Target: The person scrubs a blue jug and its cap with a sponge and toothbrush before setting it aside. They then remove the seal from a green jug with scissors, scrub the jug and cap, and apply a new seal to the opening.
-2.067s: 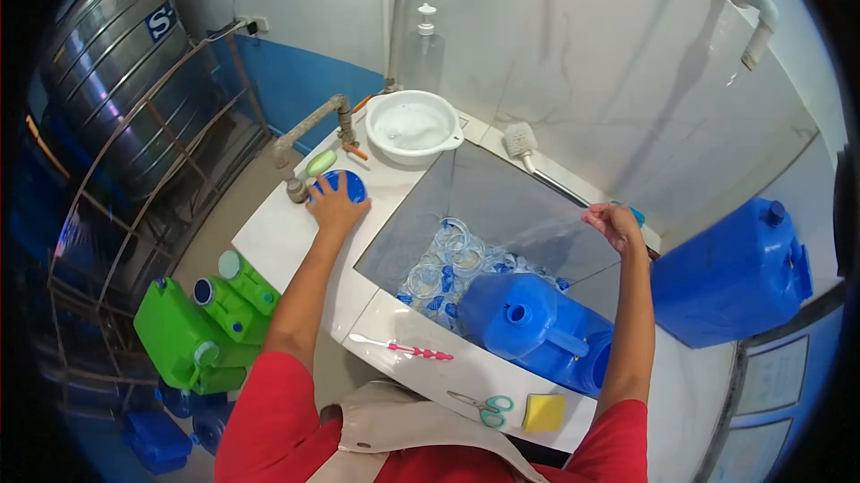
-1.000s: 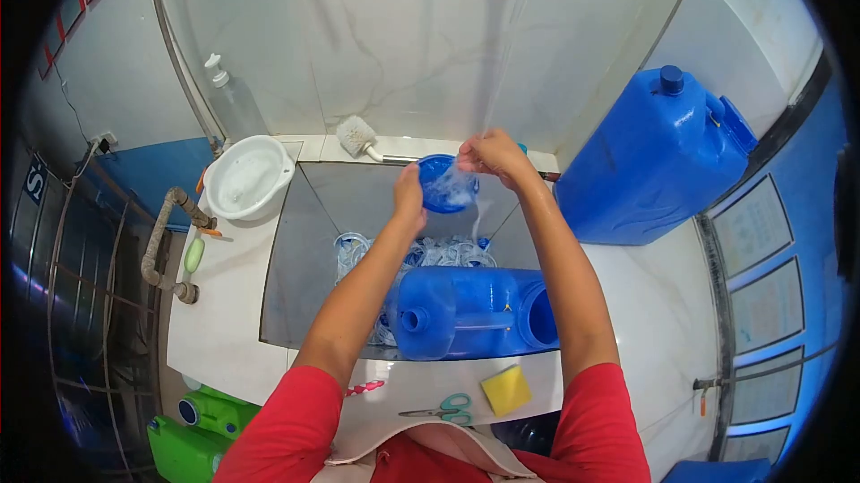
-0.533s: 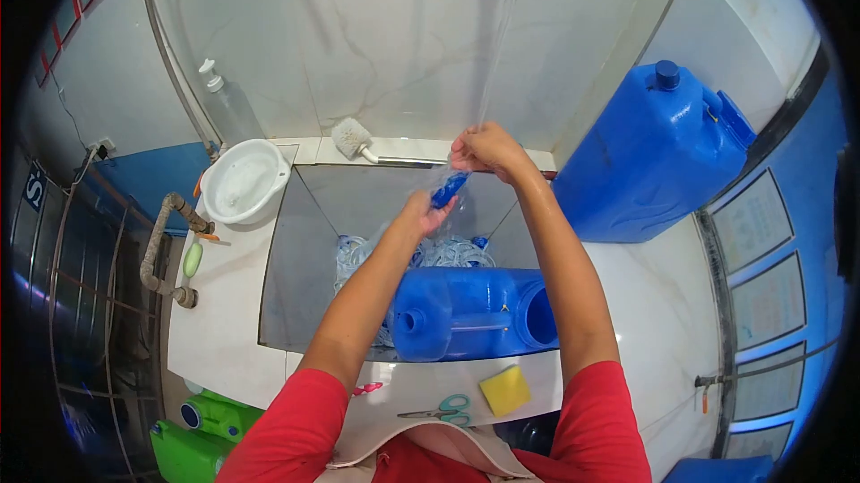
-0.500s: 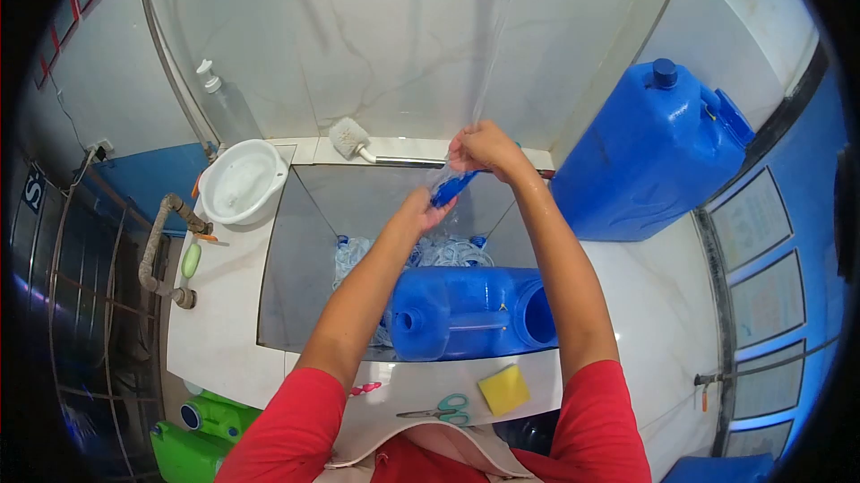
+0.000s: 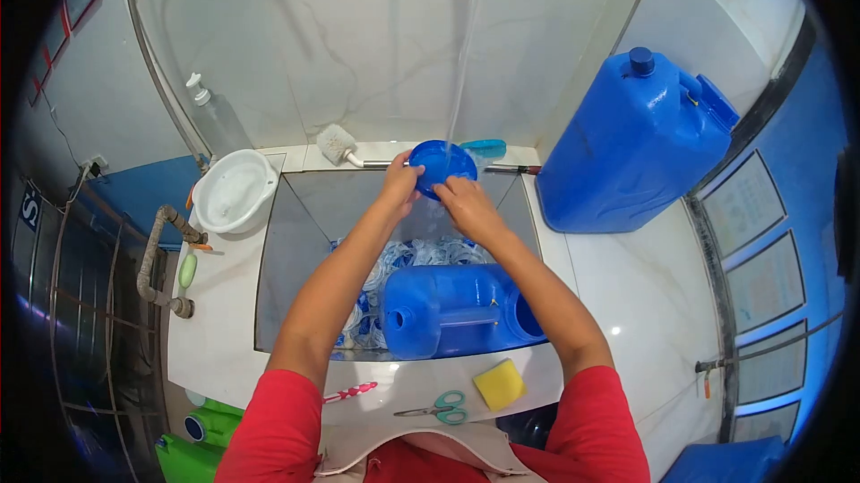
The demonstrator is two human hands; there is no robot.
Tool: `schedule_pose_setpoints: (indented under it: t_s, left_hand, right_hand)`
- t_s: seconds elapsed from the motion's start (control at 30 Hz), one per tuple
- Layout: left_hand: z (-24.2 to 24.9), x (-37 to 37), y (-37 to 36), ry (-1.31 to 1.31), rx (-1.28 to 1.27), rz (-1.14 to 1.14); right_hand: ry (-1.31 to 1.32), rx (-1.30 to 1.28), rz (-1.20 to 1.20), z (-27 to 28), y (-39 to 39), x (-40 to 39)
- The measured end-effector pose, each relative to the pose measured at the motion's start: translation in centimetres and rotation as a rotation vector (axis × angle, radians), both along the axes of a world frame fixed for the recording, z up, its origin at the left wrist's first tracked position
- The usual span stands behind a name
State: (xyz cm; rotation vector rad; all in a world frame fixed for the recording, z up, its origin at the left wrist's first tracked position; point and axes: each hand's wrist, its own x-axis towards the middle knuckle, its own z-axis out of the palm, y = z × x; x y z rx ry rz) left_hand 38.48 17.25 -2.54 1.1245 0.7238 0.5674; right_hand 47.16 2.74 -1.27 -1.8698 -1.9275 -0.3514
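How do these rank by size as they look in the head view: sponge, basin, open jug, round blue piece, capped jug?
Largest to smallest, by apparent size only:
1. capped jug
2. open jug
3. basin
4. round blue piece
5. sponge
The two jugs' true sizes may be alike; viewing angles differ.

Bright red shirt with plain short sleeves, worn under a beige apron whose smooth-edged top curves across the chest; forearms bare.
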Motion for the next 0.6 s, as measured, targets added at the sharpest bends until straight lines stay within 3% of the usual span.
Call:
schedule_pose_setpoints:
  t_s: [0.07,0.13,0.17,0.23,0.27,0.33,0.37,0.43,0.47,0.53,0.6]
  left_hand:
    - [-1.0,-0.8,0.5,0.0,-0.077,-0.03]
    - [-1.9,-1.2,1.4,0.356,0.494,0.088]
    - [-0.4,-1.6,1.5,0.346,0.505,0.076]
    - [4.6,-3.3,0.1,0.726,1.08,-0.363]
    - [6.7,-3.3,-0.7,0.72,1.087,-0.364]
    - [10.9,-2.5,-1.8,0.637,1.344,-0.805]
    - [13.2,-1.0,-3.1,0.628,1.402,-0.828]
    - [17.7,2.6,-6.3,0.338,1.436,-0.689]
    - [18.8,4.8,-7.5,0.091,1.545,-0.518]
    - [22.0,9.6,-9.6,-0.246,1.607,-0.47]
    - [23.6,15.0,-11.2,-0.425,1.642,-0.297]
  right_hand:
    - [-0.068,-0.013,-0.025,-0.5,-0.6,0.3]
    - [-0.079,-0.084,-0.105,-1.1,-1.0,0.7]
    - [-0.083,-0.075,-0.121,-1.4,-1.1,1.0]
    - [-0.153,-0.002,0.094,-2.6,-1.5,1.0]
    - [-0.158,0.002,0.088,-2.6,-1.5,1.1]
    - [-0.103,0.048,-0.03,-2.4,-1.2,1.4]
    - [-0.106,0.056,-0.03,-2.5,-1.1,1.4]
    - [-0.125,0.069,0.132,-3.1,-1.1,1.0]
    - [-0.134,0.073,0.136,-2.9,-0.9,1.0]
    - [-0.079,-0.03,-0.046,-2.3,-0.6,0.8]
    - [-0.118,0.045,0.028,-3.4,-0.1,0.4]
